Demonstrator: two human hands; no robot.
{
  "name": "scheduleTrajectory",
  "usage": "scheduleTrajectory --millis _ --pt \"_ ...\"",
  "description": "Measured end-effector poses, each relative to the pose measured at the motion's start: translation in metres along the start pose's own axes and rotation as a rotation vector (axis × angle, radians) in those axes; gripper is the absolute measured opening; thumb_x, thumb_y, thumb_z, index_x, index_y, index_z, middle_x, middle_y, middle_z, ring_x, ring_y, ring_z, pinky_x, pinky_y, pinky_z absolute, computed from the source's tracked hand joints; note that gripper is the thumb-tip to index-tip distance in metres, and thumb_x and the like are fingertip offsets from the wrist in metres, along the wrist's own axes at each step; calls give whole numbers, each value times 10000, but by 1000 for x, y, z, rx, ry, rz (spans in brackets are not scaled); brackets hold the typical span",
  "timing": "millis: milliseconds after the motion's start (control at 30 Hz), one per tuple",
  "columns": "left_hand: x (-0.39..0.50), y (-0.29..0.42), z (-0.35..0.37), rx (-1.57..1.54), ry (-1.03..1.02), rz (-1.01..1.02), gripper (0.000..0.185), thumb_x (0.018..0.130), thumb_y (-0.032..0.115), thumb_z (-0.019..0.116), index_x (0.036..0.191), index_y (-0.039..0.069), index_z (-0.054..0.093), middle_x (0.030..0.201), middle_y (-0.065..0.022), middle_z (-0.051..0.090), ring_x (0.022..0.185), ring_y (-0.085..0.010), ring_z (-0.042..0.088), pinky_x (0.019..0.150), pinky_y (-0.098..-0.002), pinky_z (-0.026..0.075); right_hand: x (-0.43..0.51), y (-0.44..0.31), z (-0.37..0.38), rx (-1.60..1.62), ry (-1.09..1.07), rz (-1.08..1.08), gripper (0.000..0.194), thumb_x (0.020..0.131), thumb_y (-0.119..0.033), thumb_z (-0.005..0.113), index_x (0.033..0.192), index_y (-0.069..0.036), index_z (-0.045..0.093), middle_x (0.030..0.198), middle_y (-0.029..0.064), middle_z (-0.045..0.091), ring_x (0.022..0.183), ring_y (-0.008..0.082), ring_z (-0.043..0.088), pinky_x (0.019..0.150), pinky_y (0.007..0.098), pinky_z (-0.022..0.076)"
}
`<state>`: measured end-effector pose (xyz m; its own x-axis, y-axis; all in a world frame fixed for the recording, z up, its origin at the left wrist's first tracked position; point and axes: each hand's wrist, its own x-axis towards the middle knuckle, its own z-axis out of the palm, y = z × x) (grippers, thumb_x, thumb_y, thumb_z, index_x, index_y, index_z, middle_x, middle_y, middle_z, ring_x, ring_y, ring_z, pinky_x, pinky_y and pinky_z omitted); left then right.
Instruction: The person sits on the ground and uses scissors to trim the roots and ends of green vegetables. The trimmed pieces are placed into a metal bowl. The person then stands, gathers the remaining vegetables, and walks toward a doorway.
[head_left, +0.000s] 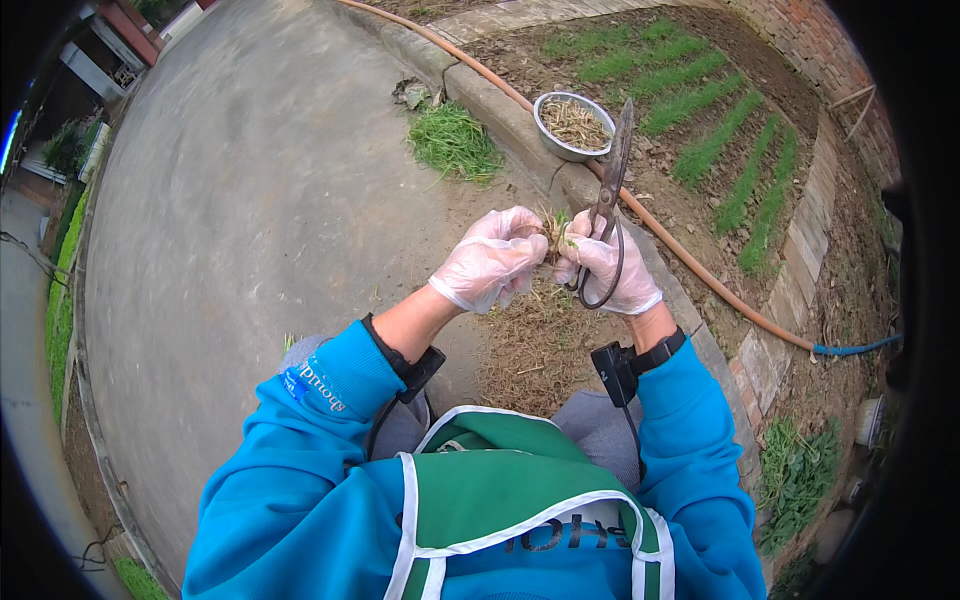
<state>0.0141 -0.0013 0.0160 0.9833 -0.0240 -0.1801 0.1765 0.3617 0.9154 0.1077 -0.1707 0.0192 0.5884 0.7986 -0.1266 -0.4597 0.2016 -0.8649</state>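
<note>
My left hand (495, 259), in a clear plastic glove, pinches one side of a small clump of roots and green stems (556, 231). My right hand (611, 262), gloved the same way, grips the other side and also holds metal scissors (613, 169), their blades pointing away from me and a handle loop over the palm. Below both hands a heap of dry root trimmings (525, 352) lies on the ground. Beyond them is a pile of cut green stalks (452, 141) on the concrete. A metal bowl (546, 137) of pale root pieces rests by the curb.
A concrete curb (487, 94) runs diagonally at the right, with an orange hose (701, 266) along it. Behind are rows of green seedlings (690, 105) in soil and a brick wall (814, 52). Leafy greens (799, 480) lie at the lower right.
</note>
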Motion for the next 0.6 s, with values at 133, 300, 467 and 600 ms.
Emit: scheduleTrajectory --millis 133,300,467,600 --pt "-2 6 2 15 27 -41 224 844 263 614 933 102 488 662 18 511 452 -57 445 347 -209 334 2 0 2 51 -33 -9 144 789 -55 638 812 -65 496 821 66 588 629 138 569 597 282 495" --pt "-2 14 2 34 43 -155 215 860 244 614 952 96 489 643 20 498 443 -56 454 342 -202 318 0 1 9 -170 29 -203 167 806 -26 624 808 -70 463 812 61 580 628 128 566 589 275 481" --pt "-4 12 1 44 -49 9 148 864 172 574 956 86 495 650 43 465 468 -44 426 384 -199 315 -2 0 8 -47 2 -59 182 807 -45 624 795 -78 446 777 75 558 628 167 562 589 312 491" --pt "-5 12 -2 233 -109 150 142 853 134 539 967 60 496 696 42 467 572 -36 429 485 -215 360 -1 -2 3 90 -122 48 187 800 -58 626 773 -84 442 695 62 534 607 178 547 581 305 486"
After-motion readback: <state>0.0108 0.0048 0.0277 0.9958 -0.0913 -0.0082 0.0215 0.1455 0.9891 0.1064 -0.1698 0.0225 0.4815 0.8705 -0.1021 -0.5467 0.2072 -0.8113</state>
